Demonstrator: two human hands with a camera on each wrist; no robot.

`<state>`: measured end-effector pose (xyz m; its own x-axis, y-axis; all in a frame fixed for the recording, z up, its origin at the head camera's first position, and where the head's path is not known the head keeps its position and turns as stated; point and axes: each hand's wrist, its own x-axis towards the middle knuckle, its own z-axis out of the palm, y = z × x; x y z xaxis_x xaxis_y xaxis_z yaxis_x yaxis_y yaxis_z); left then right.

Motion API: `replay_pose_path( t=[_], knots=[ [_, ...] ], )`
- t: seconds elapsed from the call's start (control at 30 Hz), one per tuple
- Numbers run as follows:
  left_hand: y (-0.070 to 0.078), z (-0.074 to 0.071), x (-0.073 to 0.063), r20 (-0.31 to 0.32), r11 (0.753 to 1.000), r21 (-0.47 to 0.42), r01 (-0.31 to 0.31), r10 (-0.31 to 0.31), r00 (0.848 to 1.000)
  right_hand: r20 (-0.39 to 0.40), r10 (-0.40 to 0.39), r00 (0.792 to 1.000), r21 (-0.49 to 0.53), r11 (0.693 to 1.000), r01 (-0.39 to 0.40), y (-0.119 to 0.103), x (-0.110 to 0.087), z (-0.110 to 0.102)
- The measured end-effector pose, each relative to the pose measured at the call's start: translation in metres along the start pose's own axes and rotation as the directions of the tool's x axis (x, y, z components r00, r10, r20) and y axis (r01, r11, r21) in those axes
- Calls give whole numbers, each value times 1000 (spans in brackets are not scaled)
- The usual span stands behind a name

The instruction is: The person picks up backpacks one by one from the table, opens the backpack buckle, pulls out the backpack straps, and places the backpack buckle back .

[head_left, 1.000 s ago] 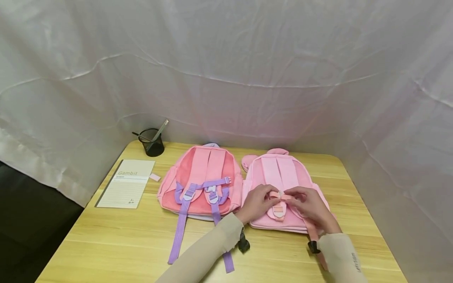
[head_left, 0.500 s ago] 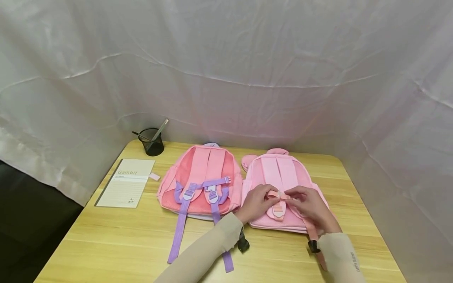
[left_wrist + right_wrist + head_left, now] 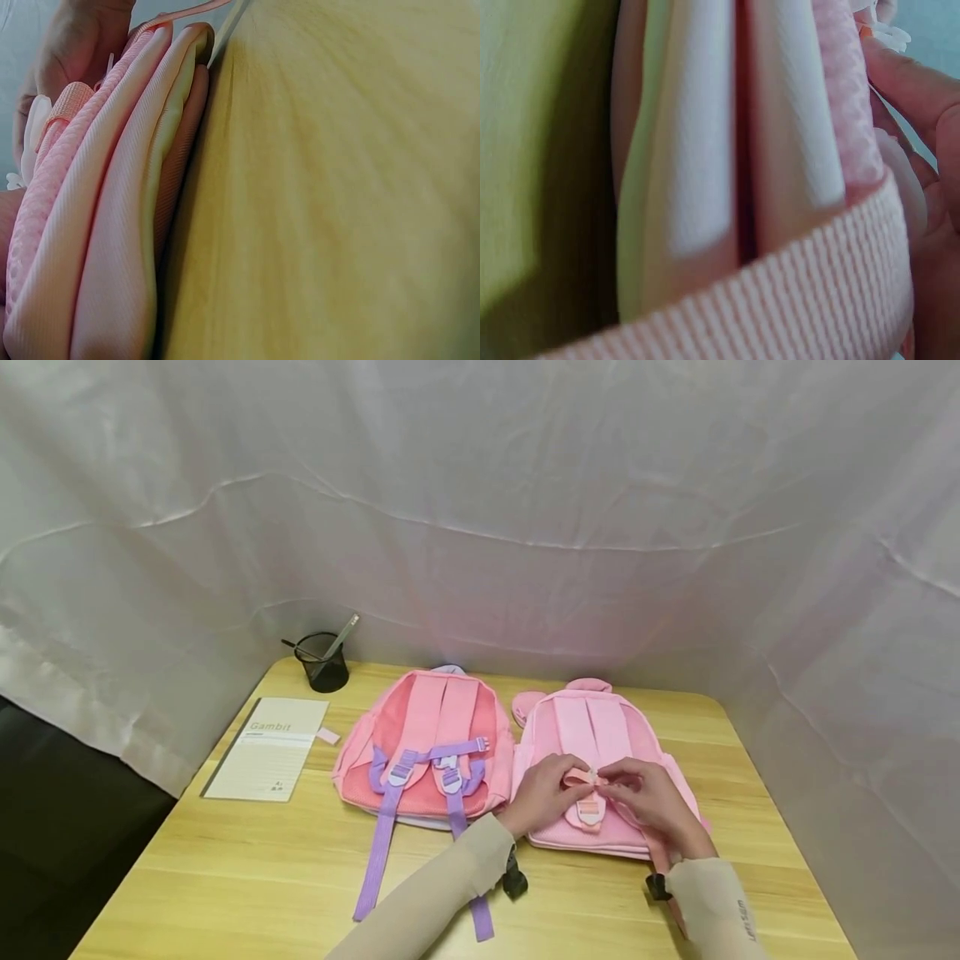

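A light pink backpack (image 3: 637, 735) lies on the table with its strap side up. Across it runs a coral chest strap (image 3: 576, 777) with a small white buckle (image 3: 592, 774). My left hand (image 3: 542, 789) pinches the strap just left of the buckle. From the other side my right hand (image 3: 651, 795) pinches the strap at the buckle, fingertips nearly meeting the left ones. Below them sits a white strap adjuster (image 3: 590, 811). In the right wrist view, ribbed webbing (image 3: 817, 277) crosses in front of the bag, and a white plastic piece (image 3: 889, 36) shows by the thumb.
A coral backpack (image 3: 423, 714) with purple straps (image 3: 378, 860) lies to the left, against the pink one. Farther left are a notebook (image 3: 262, 752), a small pink block (image 3: 328, 736) and a black mesh pen cup (image 3: 327, 675). Grey curtains (image 3: 480, 527) surround the table.
My right hand has shifted slightly left, closer to my left hand. The chest strap between them now bows into a loop. The backpacks stay where they were.
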<state>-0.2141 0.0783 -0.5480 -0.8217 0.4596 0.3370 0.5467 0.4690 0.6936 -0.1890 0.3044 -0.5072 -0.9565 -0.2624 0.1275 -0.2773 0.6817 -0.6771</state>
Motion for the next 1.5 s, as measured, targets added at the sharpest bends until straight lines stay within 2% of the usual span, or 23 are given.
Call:
replay_pose_path(
  t=[0.2, 0.4, 0.6, 0.8, 1.0, 1.17, 1.3, 1.4, 1.5],
  knots=[
    [2, 2, -3, 17, 1000, -1, 5, -5, 1000, 11, 53, 999, -46, 998, -52, 2, -8, -2],
    [3, 3, -5, 12, 1000, -5, 11, -11, 1000, -2, 32, 999, -33, 999, -32, 4, -10, -1],
    [3, 4, -7, 9, 1000, -5, 7, -7, 1000, 5, -14, 1000, 21, 1000, 14, 6, -9, 2],
    [3, 3, -6, 2, 1000, -5, 12, -12, 1000, -2, 20, 1000, 8, 1000, -20, 3, -7, 3],
    [3, 2, 0, -34, 999, -3, 45, -45, 998, -33, 53, 998, 70, 996, -51, -4, -3, -2],
    [5, 0, 4, -46, 998, 8, 65, -65, 997, -3, 28, 1000, 74, 997, -28, -3, 1, -2],
    [6, -1, 4, -41, 997, 16, 76, -76, 996, -8, 18, 1000, 70, 997, -17, -1, 3, 2],
    [6, 0, 4, -45, 996, -20, 84, -85, 995, -13, 11, 1000, 76, 997, -10, -1, 3, 4],
    [5, 2, 3, -89, 993, -87, 80, -88, 992, -16, 5, 1000, 64, 998, -4, -2, 3, 5]
  ],
)
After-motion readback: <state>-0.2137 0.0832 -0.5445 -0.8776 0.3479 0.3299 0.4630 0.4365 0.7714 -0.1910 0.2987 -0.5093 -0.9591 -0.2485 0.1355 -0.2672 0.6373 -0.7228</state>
